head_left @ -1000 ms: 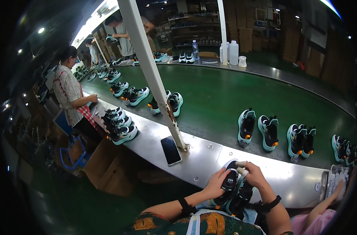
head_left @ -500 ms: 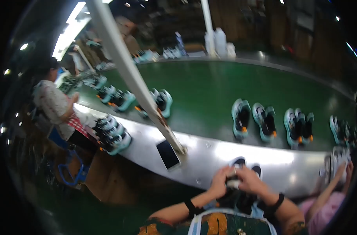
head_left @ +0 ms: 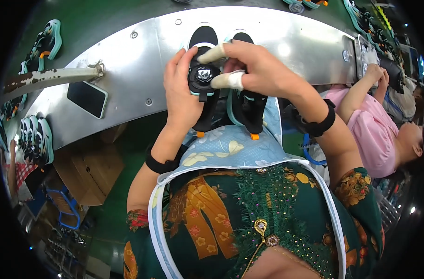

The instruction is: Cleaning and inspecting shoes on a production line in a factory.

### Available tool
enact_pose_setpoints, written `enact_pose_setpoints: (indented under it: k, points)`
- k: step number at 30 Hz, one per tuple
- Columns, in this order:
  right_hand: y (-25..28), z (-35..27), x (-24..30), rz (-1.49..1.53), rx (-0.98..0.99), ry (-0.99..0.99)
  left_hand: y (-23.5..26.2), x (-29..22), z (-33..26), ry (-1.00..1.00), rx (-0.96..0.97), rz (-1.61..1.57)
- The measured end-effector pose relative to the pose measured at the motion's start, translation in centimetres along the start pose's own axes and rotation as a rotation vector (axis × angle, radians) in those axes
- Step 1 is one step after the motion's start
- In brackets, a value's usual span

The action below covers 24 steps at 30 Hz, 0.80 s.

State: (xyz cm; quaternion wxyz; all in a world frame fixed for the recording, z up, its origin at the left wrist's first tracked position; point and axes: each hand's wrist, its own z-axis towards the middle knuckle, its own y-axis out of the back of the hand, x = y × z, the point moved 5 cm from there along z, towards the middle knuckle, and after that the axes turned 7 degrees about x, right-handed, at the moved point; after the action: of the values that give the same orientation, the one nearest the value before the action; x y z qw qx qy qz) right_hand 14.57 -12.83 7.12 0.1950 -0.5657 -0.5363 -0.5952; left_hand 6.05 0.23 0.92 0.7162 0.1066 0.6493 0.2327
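Note:
On the metal bench ledge, a black sneaker (head_left: 204, 83) with pale teal trim points its toe away from me. A round black and silver dial is on its upper, and an orange tab is at the heel. My left hand (head_left: 180, 90) is closed round its left side. My right hand (head_left: 258, 69) has pale finger cots on thumb and index finger, both bent onto the shoe beside the dial, gripping its right side. A second matching sneaker (head_left: 249, 111) lies just right of it, partly under my right hand. Both heels overhang the edge toward my apron.
A phone (head_left: 87, 98) lies left on the ledge by a chipped white post (head_left: 53, 79). Nested sneakers (head_left: 37, 139) stand farther left, above a cardboard box (head_left: 88, 174). At right, a co-worker in pink (head_left: 372, 135) handles something at a metal tray (head_left: 362, 56).
The view has tilted down to my hands and the two sneakers. My hands have moved apart from close together over the shoe: left on its side, right by the dial.

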Motion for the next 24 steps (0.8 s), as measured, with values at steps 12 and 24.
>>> enact_pose_setpoints:
  k: [12, 24]
  points:
    - [-1.5, 2.0, 1.7, -0.043, 0.030, 0.032, -0.2, -0.4, -0.6, 0.044, -0.007, -0.014]
    - [-1.2, 0.6, 2.3, -0.373, 0.032, 0.090, -0.1, -0.7, -0.3, 0.017, 0.008, 0.032]
